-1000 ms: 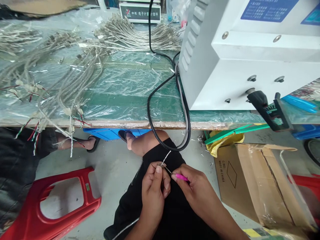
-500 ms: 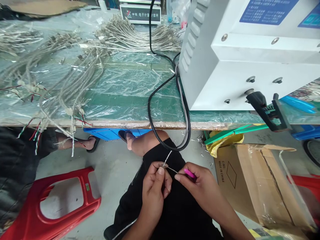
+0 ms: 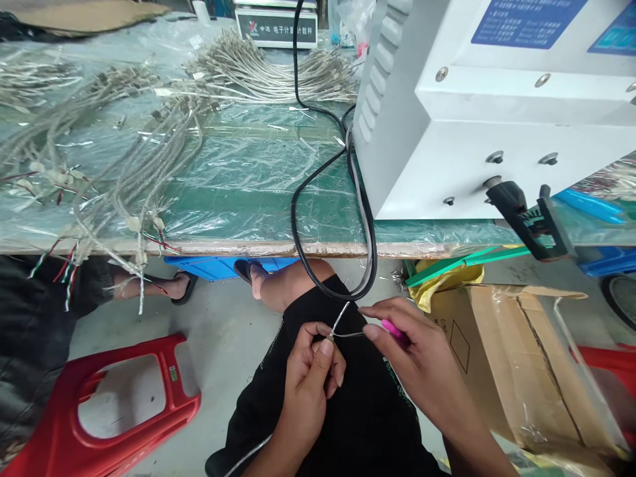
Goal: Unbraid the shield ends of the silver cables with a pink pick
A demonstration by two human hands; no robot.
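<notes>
cable end (image 3: pixel 339 318) at lower centre of frame, in the left hand (image 3: pixel 313 371); long axis diagonal, tip pointing up and right. thin strand (image 3: pixel 350 335) leaves it sideways, nearly level, to the right hand (image 3: pixel 417 351). left hand nearer: fingers closed, pinching cable. right fingers curled round pink tool (image 3: pixel 394 329); thumb tip meets strand, exact pinch unclear.

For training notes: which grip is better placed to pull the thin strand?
Likely the right grip: the thin strand runs to it, though it also holds a pink object. The left grip pinches the cable where the strand meets it.
</notes>
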